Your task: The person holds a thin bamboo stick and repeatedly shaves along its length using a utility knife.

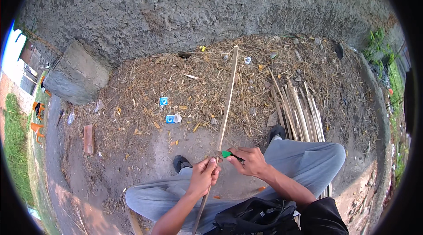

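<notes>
A long, thin bamboo strip (229,96) runs from near the wall, between my knees and down toward my lap. My left hand (204,176) is closed around it, thumb on top, at about knee level. Just to the right, my right hand (250,161) grips a knife with a green and black handle (227,154). The knife's front end meets the strip slightly above my left fingers; its blade is too small to make out well. A bundle of split bamboo strips (301,113) lies beside my right foot, partly hidden under my right leg.
A rough grey wall (211,5) rises ahead, with a concrete block (79,74) at its left. Dry straw covers the ground, with blue packets (164,101) and a reddish brick (88,139) on the left. Orange chairs (37,131) stand farther left. A low kerb (374,89) borders the right.
</notes>
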